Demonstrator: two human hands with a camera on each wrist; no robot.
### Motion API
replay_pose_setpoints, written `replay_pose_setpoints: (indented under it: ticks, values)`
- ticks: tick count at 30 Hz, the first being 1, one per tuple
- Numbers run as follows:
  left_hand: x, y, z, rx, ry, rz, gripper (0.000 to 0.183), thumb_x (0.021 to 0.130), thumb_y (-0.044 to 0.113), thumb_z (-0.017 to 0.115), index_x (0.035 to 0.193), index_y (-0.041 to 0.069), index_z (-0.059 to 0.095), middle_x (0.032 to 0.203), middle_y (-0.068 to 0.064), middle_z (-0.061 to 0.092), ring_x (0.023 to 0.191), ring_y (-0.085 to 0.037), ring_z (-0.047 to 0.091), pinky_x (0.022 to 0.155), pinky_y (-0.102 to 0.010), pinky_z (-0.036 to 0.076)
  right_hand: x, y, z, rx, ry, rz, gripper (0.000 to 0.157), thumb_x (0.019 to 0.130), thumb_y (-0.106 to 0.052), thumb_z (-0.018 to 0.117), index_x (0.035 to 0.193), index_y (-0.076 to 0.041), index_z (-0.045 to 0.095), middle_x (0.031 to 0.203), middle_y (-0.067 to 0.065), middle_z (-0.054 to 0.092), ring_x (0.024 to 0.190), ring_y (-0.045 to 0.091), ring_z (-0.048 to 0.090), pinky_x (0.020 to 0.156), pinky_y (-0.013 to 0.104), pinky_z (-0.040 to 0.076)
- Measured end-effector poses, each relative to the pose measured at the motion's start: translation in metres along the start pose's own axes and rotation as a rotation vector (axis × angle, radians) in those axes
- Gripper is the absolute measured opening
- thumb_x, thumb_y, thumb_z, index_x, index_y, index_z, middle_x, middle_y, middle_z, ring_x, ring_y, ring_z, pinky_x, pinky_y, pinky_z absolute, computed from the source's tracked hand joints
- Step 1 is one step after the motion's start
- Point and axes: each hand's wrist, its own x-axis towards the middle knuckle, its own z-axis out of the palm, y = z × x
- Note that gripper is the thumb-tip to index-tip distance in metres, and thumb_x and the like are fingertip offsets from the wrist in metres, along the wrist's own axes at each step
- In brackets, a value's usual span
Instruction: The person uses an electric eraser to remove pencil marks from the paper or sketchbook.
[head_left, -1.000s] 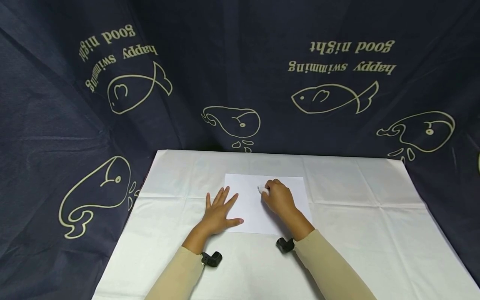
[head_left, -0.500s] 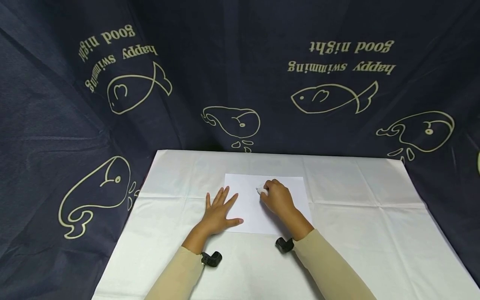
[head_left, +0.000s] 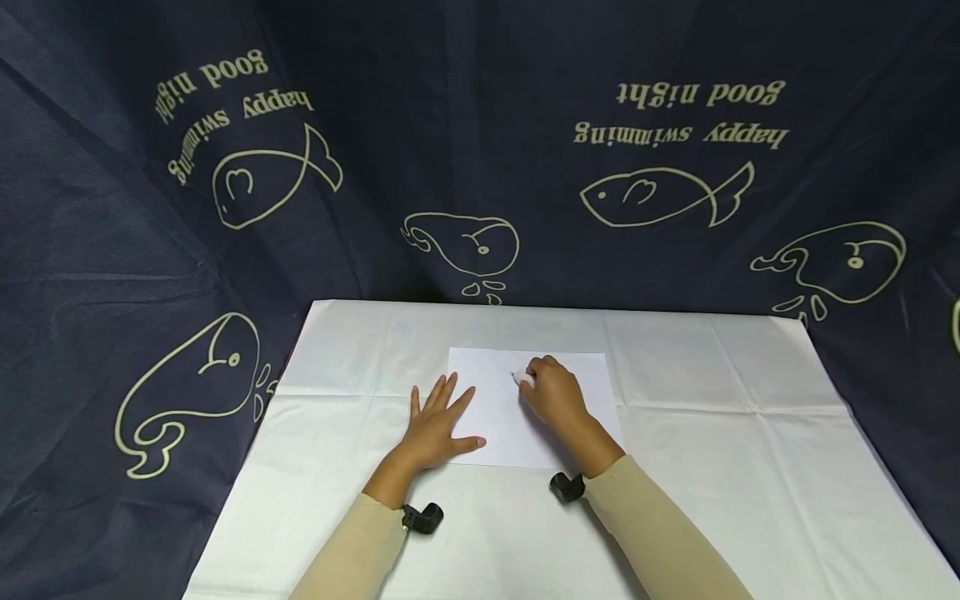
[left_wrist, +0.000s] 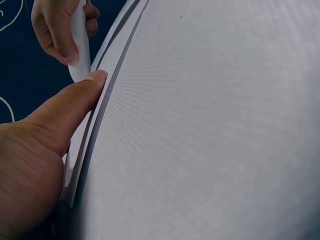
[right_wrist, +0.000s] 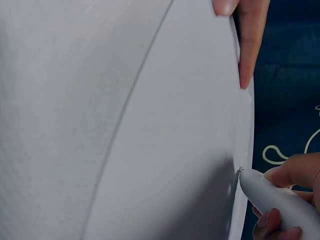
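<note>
A white sheet of paper lies on the white cloth. My left hand rests on its left part, fingers spread, thumb pointing right across the paper. In the left wrist view the thumb is straight against the sheet. Over the upper middle of the sheet, my right hand grips a thick white pen with a tapered end and a small tip. That tip meets the paper in the right wrist view. A few faint, shiny marks show beside it; their shape cannot be made out. Part of the pen's body is hidden by the fingers.
The white cloth covers the table and has fold creases. Behind it hangs a dark blue curtain printed with fish, whales and lettering. Black wrist cameras sit at both cuffs.
My right hand and the pen have shifted very slightly left over the paper. The left hand keeps its place on the sheet.
</note>
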Motion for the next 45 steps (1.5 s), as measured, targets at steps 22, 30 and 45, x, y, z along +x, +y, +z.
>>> replay_pose_setpoints:
  ticks: [22, 30, 45]
  values:
    - [0.000, -0.001, 0.001, -0.009, 0.004, 0.002, 0.089, 0.088, 0.058, 0.070, 0.160, 0.021, 0.033, 0.172, -0.012, 0.009, 0.160, -0.034, 0.003, 0.120, -0.070, -0.010, -0.002, 0.009, -0.001, 0.047, 0.050, 0.015, 0.020, 0.089, -0.017, 0.075, 0.100, 0.000, 0.070, 0.095, 0.015, 0.069, 0.075, 0.025, 0.063, 0.069, 0.042, 0.054]
    - [0.001, 0.000, 0.000, 0.001, -0.004, 0.006, 0.090, 0.088, 0.057, 0.070, 0.160, 0.018, 0.033, 0.171, -0.015, 0.009, 0.159, -0.036, 0.004, 0.119, -0.071, -0.009, -0.001, 0.010, -0.001, 0.059, 0.019, 0.044, 0.020, 0.091, -0.017, 0.073, 0.103, -0.001, 0.070, 0.098, 0.015, 0.069, 0.074, 0.023, 0.063, 0.068, 0.040, 0.054]
    - [0.000, 0.001, 0.000, 0.002, 0.002, 0.003, 0.089, 0.089, 0.057, 0.070, 0.160, 0.019, 0.033, 0.171, -0.014, 0.010, 0.160, -0.035, 0.003, 0.120, -0.071, -0.010, -0.001, 0.011, -0.001, 0.075, 0.023, 0.046, 0.020, 0.091, -0.017, 0.072, 0.103, -0.001, 0.070, 0.099, 0.015, 0.069, 0.075, 0.024, 0.062, 0.069, 0.040, 0.054]
